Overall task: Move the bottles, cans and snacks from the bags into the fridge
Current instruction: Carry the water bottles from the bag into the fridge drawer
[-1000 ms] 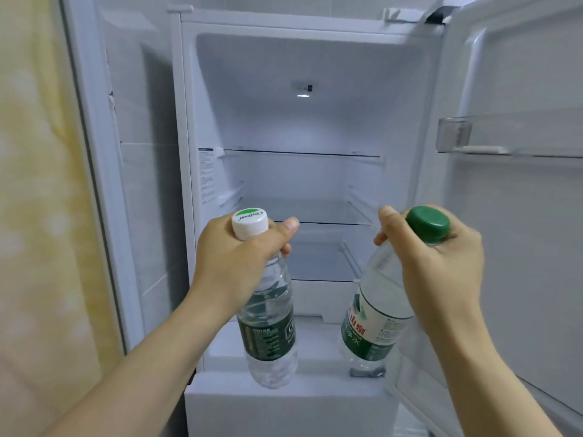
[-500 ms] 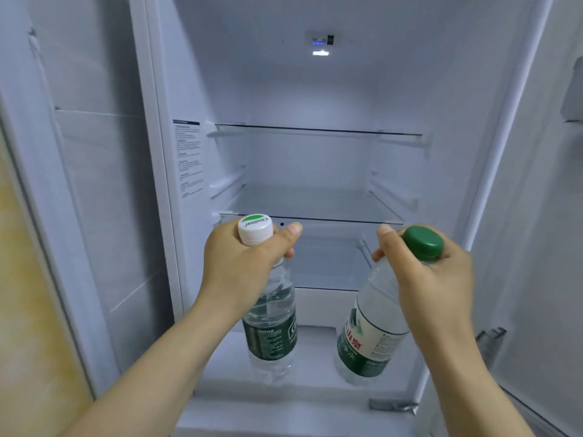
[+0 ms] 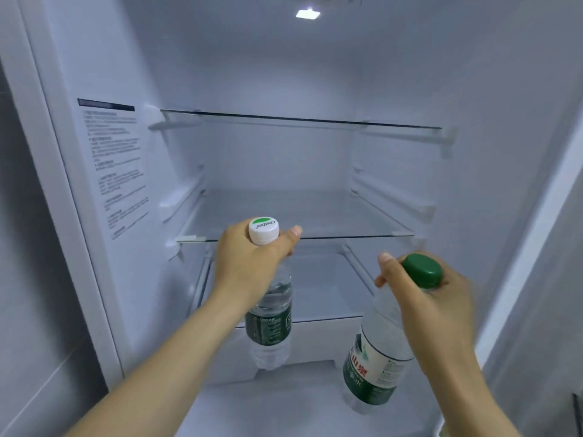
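Observation:
My left hand (image 3: 249, 263) grips the neck of a clear water bottle with a white cap and dark green label (image 3: 269, 323); it hangs upright in front of the middle glass shelf (image 3: 347, 230). My right hand (image 3: 432, 307) grips the neck of a second water bottle with a green cap and a white-and-green label (image 3: 375, 370), tilted a little, lower and to the right. Both bottles hang in the open fridge (image 3: 284, 74), above its white bottom ledge. The shelves hold nothing that I can see.
A higher glass shelf (image 3: 299, 118) spans the fridge. A printed label (image 3: 116, 165) is stuck on the left inner wall. The fridge light (image 3: 307, 14) glows at the top. The door frame edge (image 3: 536, 216) rises on the right.
The view has moved closer into the fridge, so the door shelf at the right is out of sight. Both hands with their bottles have come nearer to the shelves.

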`<state>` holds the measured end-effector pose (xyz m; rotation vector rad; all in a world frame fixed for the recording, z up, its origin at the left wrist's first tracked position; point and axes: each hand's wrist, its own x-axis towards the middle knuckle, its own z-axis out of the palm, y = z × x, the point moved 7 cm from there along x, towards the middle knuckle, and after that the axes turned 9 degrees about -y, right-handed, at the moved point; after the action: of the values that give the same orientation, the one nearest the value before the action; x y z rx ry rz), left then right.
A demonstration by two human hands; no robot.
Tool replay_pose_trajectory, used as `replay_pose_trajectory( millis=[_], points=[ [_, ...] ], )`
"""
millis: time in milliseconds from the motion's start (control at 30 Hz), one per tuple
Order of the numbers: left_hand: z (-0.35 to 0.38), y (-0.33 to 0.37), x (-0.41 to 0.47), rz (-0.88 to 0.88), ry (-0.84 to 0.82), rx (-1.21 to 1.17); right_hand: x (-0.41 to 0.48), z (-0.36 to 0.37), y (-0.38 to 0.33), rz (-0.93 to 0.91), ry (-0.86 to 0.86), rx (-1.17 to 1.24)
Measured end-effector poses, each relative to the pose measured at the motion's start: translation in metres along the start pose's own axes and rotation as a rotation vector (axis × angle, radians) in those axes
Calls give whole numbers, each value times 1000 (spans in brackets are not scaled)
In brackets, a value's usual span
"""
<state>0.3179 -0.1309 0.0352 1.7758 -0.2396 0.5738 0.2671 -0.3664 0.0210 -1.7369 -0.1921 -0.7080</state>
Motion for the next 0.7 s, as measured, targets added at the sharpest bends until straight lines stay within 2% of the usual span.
replay_pose_trajectory(
  millis=[200, 367, 567, 700],
  points=[
    [16, -22, 22, 17, -25, 38, 10, 7, 19, 24, 0, -61],
    [23, -31, 28, 23, 42, 49, 19, 6, 31, 29, -15, -83],
    [30, -33, 29, 68, 135, 61, 23, 4, 46, 28, -6, -33],
    [40, -32, 31, 70, 110, 115, 28, 4, 53, 18, 21, 2]
  ],
)
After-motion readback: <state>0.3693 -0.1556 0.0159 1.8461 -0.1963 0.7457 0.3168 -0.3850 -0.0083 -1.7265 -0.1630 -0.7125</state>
